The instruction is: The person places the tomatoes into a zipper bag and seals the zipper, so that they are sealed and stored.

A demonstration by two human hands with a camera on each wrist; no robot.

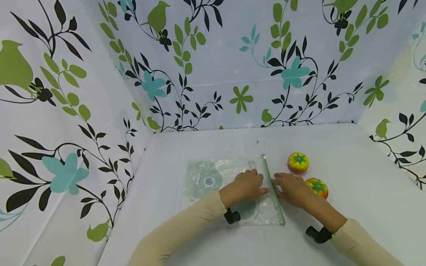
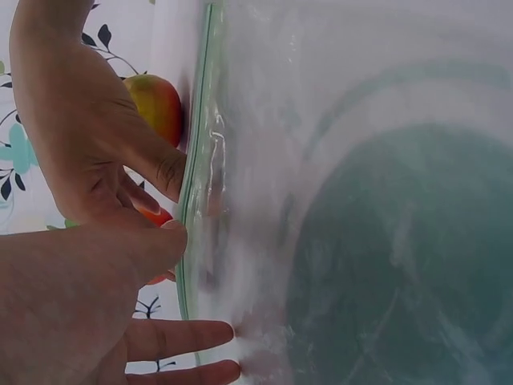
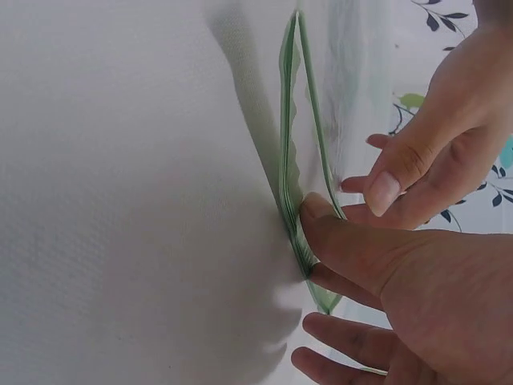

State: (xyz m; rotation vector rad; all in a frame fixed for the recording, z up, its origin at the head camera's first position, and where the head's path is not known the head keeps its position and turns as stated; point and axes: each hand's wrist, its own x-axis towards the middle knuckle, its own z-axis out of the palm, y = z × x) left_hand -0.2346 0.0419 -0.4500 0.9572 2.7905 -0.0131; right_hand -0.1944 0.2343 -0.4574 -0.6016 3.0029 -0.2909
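Observation:
A clear plastic zip bag [image 1: 229,164] lies flat on the white table, its green zip edge [image 1: 274,199] toward the right. Round pale-green shapes show on or through the plastic. My left hand [image 1: 244,186] is over the bag near its mouth; extended fingers [image 2: 188,333] touch the plastic, with the thumb by the zip edge. At the mouth, my right hand [image 1: 291,188] pinches one green strip [image 3: 286,152] between thumb [image 3: 325,212] and forefinger. In the right wrist view the two strips stand apart, leaving a narrow gap between them.
Two red-and-yellow toy tomatoes with green leaf tops are on the table: one tomato [image 1: 298,162] beyond my right hand, the other tomato [image 1: 318,186] partly behind its wrist. Patterned cloth [image 1: 213,74] hangs at the back and sides. A black wrist camera [image 1: 318,234] hangs under my right forearm.

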